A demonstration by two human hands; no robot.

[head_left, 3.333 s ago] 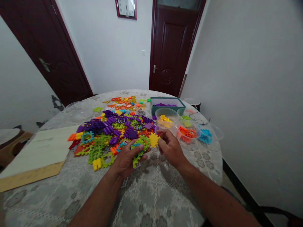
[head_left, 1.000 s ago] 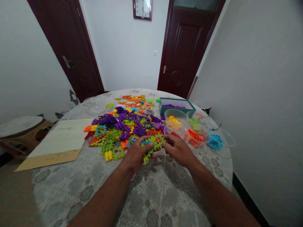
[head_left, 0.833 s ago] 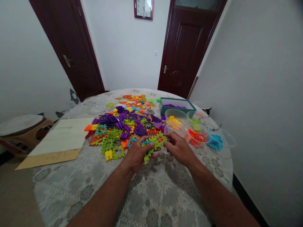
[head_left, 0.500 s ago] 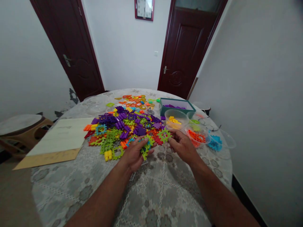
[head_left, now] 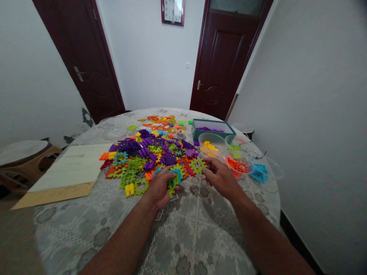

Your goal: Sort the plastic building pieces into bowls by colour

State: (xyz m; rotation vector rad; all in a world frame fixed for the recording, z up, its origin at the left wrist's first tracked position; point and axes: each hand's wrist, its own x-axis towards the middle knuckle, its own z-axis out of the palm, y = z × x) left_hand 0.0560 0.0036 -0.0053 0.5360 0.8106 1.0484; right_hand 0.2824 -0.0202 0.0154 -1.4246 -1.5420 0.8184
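1. Round table point(head_left: 86, 229) carries a heap of interlocking plastic pieces point(head_left: 143, 152).
2. Left hand point(head_left: 159, 189), fingers closed around several green pieces point(head_left: 174, 179), apparently with a blue one.
3. Right hand point(head_left: 219, 176) pinches a green square piece point(head_left: 197, 165) at the heap's near edge.

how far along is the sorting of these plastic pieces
Partly done: the teal box holds purple pieces, and clear bowls hold yellow, orange and blue. In hand: the right hand holds a green square piece, the left hand a green and blue cluster. Left: the big mixed pile on the table.
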